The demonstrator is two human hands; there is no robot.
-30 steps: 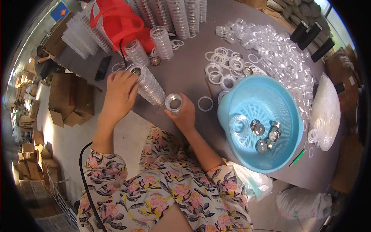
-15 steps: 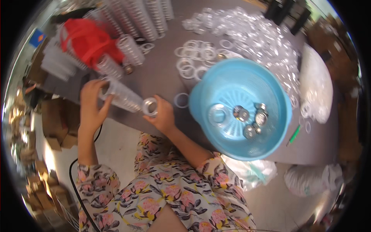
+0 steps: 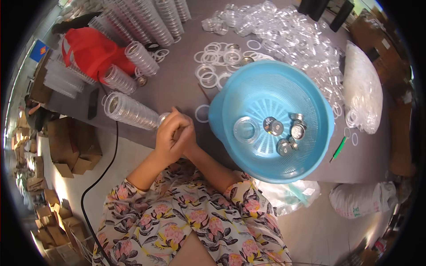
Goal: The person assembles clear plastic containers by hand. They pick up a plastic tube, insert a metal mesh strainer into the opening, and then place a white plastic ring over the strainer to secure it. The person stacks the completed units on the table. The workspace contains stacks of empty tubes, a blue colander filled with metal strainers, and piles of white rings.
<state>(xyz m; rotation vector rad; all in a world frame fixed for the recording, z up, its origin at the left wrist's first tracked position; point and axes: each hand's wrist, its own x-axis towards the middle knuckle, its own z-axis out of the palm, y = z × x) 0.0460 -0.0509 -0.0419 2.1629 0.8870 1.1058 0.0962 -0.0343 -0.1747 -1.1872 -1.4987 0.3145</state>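
My two hands meet in front of me at the table's near edge. My left hand [image 3: 167,139] has its fingers curled and lies over my right; whatever is in its fingers is hidden. My right hand [image 3: 190,133] is mostly covered by it. At their left side shows the rim of a small clear plastic cup [image 3: 163,117], which my right hand grips. Just left of that lies a long row of nested clear plastic cups [image 3: 135,113] on its side. A light blue plastic basket [image 3: 274,177] stands to the right, with several small metal round pieces [image 3: 276,128] and a clear cup [image 3: 246,130] inside.
White rings [image 3: 211,57] lie beyond the basket, and a heap of clear plastic pieces [image 3: 288,35] spreads at the back. A red bag [image 3: 91,51] sits among stacked cups at far left. Right of the basket are a full clear bag [image 3: 364,88] and a green tool [image 3: 339,148].
My left hand has let go of the row of cups and moved right, onto my right hand. It now covers most of the cup held there. The row stays on the table.
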